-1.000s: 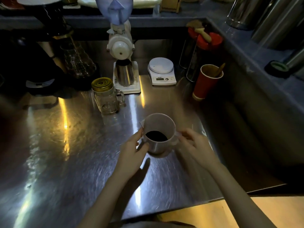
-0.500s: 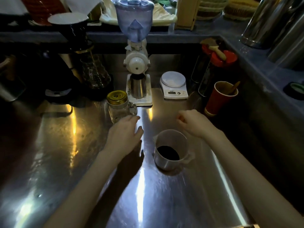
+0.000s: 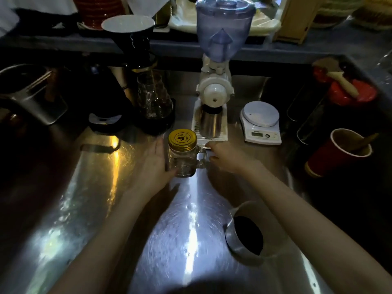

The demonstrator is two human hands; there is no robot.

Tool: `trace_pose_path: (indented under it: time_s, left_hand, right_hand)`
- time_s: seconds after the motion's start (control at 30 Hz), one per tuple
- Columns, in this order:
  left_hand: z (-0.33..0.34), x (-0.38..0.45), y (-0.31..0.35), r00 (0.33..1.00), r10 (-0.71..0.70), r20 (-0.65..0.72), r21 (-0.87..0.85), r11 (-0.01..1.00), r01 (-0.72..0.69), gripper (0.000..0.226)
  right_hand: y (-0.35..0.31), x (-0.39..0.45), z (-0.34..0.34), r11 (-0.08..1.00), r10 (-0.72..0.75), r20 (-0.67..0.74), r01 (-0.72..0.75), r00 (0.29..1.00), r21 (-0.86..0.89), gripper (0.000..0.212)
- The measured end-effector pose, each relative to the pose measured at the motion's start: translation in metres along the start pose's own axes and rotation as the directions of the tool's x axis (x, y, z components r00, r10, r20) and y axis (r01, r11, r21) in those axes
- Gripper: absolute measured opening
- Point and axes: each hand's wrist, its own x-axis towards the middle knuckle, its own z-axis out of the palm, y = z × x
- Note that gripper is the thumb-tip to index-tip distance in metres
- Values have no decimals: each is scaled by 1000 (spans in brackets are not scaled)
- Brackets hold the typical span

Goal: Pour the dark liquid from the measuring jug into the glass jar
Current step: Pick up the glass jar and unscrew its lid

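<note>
As both hands quit measuring jug (image 3: 244,236) | L hand (image 3: 156,164) cups glass jar (image 3: 183,160), fingers spread | R hand (image 3: 228,155) curled at handle, grip unclear | gold lid (image 3: 182,139) on (unscrew 1st)

Left hand (image 3: 153,164): bare; no glove, ring or watch visible.
Right hand (image 3: 228,157): bare; no glove, ring or watch visible.
Forearms: both uncovered along the whole visible length; no sleeve edge in frame.

Gold lid (image 3: 182,139) with a dark printed emblem tops the clear glass jar (image 3: 183,163). Black liquid (image 3: 248,234) fills the translucent measuring jug (image 3: 237,245). Silvery desk (image 3: 95,198), swirl-brushed, glinting yellow. White scale (image 3: 260,122), red cup (image 3: 337,153), pale-blue grinder hopper (image 3: 224,28).
</note>
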Motion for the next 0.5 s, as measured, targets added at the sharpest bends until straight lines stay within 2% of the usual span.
trace_pose_path:
  time_s: [0.07, 0.2, 0.37, 0.5]
  left_hand:
    - [5, 8, -3, 998, -35, 45, -65, 997, 38, 86]
    - [11, 16, -5, 998, -23, 64, -134, 991, 31, 54]
    - [15, 19, -6, 996, -88, 31, -207, 974, 92, 48]
    - [9, 10, -4, 999, -46, 15, -210, 977, 48, 43]
  right_hand:
    - [-1, 10, 9, 999, -10, 15, 10, 1000, 31, 19]
    - [-2, 18, 18, 998, -5, 0, 5, 1000, 56, 21]
    - [-4, 19, 20, 999, -13, -19, 13, 1000, 36, 21]
    - [-7, 9, 15, 999, -29, -28, 30, 999, 29, 18]
